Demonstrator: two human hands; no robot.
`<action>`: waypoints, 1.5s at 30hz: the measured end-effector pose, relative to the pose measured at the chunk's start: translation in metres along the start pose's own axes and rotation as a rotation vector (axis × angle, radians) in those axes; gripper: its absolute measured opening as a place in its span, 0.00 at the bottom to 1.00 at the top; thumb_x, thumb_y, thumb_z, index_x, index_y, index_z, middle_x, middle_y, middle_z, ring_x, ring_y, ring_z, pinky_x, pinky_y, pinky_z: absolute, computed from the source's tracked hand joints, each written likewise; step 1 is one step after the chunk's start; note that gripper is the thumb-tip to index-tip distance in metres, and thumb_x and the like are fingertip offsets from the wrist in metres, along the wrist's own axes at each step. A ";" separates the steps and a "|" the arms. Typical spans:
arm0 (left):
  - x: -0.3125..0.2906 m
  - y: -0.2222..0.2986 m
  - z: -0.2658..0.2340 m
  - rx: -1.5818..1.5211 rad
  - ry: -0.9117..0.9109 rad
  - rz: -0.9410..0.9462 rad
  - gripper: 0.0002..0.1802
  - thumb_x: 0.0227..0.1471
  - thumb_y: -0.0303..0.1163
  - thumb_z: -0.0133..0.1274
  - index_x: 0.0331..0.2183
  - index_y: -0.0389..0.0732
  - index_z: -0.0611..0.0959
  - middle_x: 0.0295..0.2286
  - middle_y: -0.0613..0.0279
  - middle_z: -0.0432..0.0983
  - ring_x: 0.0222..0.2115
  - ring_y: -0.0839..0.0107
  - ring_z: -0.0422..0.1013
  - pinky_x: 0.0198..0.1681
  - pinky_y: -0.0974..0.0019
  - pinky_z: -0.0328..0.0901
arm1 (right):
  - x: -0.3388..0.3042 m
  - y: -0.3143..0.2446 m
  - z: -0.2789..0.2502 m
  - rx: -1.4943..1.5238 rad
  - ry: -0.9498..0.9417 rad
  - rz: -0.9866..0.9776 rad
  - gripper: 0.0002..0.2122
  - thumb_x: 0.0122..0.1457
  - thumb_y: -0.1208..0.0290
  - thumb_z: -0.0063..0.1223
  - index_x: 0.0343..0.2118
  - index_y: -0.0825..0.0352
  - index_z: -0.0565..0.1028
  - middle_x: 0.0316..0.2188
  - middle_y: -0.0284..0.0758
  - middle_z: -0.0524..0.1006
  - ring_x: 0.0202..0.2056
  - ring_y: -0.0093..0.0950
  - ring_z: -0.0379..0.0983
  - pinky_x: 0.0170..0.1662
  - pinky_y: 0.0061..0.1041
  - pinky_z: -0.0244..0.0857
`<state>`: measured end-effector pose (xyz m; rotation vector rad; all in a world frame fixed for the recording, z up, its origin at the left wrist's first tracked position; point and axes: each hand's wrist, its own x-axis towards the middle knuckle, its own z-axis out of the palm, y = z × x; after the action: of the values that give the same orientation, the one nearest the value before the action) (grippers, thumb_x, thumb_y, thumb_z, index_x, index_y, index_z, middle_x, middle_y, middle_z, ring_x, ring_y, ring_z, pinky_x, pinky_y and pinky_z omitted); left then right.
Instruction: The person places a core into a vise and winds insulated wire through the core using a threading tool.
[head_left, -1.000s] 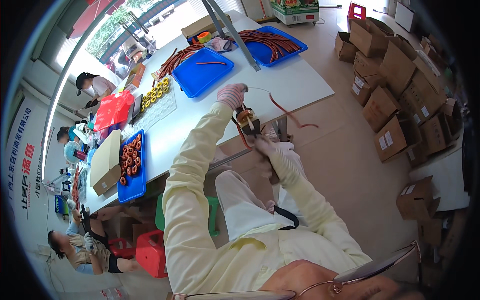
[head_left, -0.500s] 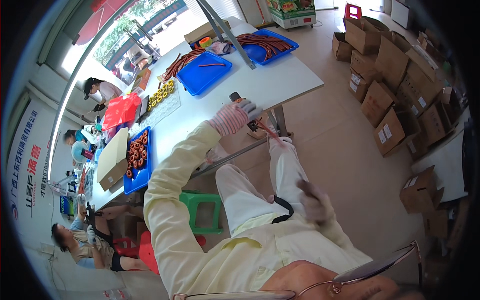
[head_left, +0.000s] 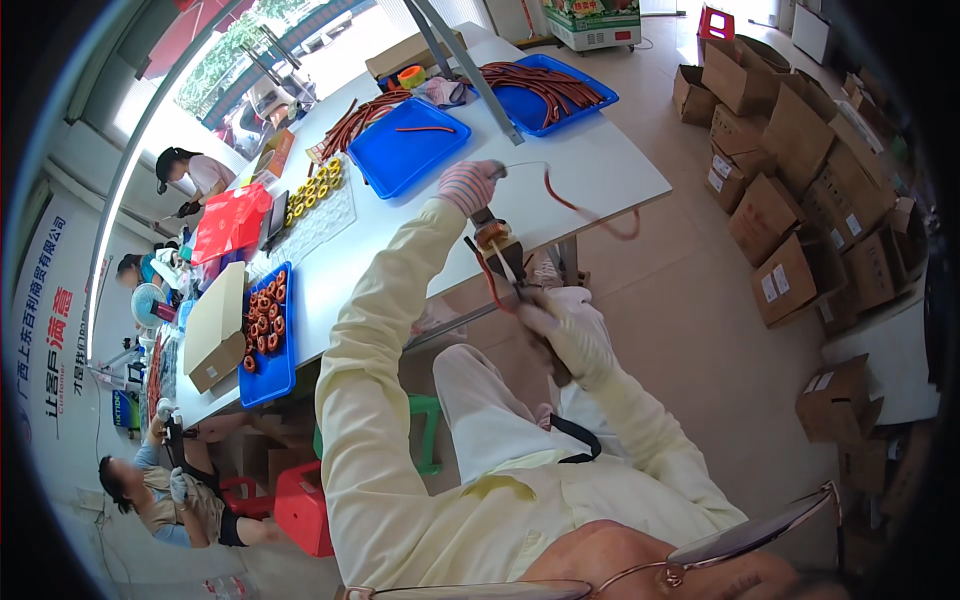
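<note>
My left hand [head_left: 468, 188], in a pink-and-white striped glove, is closed over the table's near edge. A thin wire [head_left: 535, 163] runs from its fingertips to the right, ending in a reddish-brown sleeved length [head_left: 562, 197] that blurs in mid-air. Just below this hand, a small copper-coloured ring coil [head_left: 492, 236] sits at a dark holder [head_left: 483, 214]. My right hand [head_left: 565, 335], also gloved, is closed below the coil; what it grips is not clear. A pale pointed piece [head_left: 506, 266] and a reddish-brown sleeved lead [head_left: 489, 280] lie between coil and right hand.
Blue trays [head_left: 410, 150] stand on the white table [head_left: 600, 165], one with reddish-brown tubes [head_left: 545, 88]. Yellow rings [head_left: 315, 190] and a blue tray of copper-coloured coils [head_left: 265, 320] lie left. Cardboard boxes [head_left: 785, 280] pile up right. Other people sit left; stools stand below.
My left hand has moved up and left, drawing the wire out past the coil. My right hand has come up from my lap to just below the coil.
</note>
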<state>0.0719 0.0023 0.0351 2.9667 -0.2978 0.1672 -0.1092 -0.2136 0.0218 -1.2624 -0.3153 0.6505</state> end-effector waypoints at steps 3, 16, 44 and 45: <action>-0.008 -0.011 0.012 0.030 -0.044 -0.088 0.13 0.49 0.34 0.44 0.38 0.51 0.79 0.24 0.56 0.75 0.25 0.60 0.70 0.30 0.63 0.65 | 0.027 0.012 0.006 0.617 0.049 0.119 0.12 0.56 0.62 0.46 0.39 0.63 0.68 0.15 0.21 0.57 0.07 0.13 0.48 0.10 0.12 0.45; -0.104 0.067 -0.030 0.851 -0.343 0.250 0.22 0.49 0.30 0.43 0.49 0.48 0.68 0.34 0.55 0.70 0.33 0.56 0.68 0.35 0.59 0.64 | -0.072 0.039 -0.005 1.527 -0.435 0.229 0.08 0.60 0.63 0.40 0.37 0.61 0.68 0.12 0.20 0.55 0.07 0.09 0.45 0.07 0.11 0.40; -0.208 0.151 0.066 -1.596 -0.248 0.003 0.20 0.49 0.36 0.48 0.45 0.37 0.72 0.34 0.57 0.74 0.34 0.65 0.71 0.34 0.67 0.66 | -0.163 0.051 -0.032 1.438 -0.289 0.292 0.16 0.62 0.65 0.36 0.49 0.67 0.57 0.10 0.23 0.51 0.05 0.09 0.44 0.03 0.10 0.43; -0.209 0.150 0.068 -1.749 -0.333 -0.016 0.21 0.50 0.37 0.48 0.44 0.37 0.72 0.33 0.57 0.74 0.34 0.66 0.72 0.33 0.68 0.66 | -0.163 0.055 -0.031 1.481 -0.326 0.291 0.17 0.62 0.64 0.35 0.50 0.67 0.57 0.10 0.23 0.52 0.05 0.09 0.44 0.04 0.10 0.44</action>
<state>-0.1560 -0.1148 -0.0366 1.2324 -0.2359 -0.3988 -0.2341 -0.3285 -0.0184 0.2329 0.1291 1.0340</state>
